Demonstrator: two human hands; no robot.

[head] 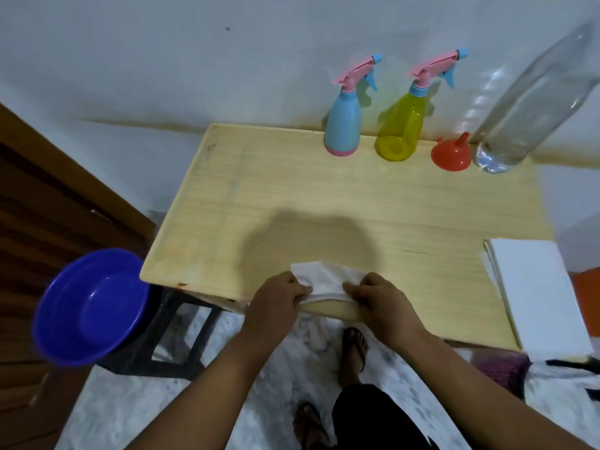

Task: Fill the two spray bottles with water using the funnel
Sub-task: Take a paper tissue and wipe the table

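Two spray bottles stand at the table's far edge by the wall: a blue one with a pink trigger head and a yellow see-through one to its right. An orange funnel lies mouth-down beside them. A tall clear plastic bottle stands at the far right. At the near table edge my left hand and my right hand both pinch a white cloth. Both hands are far from the bottles.
The pale wooden table is pushed against a white wall. A blue basin rests on a dark stool at the left. A stack of white paper or tissue lies at the table's right edge. My sandalled feet show below.
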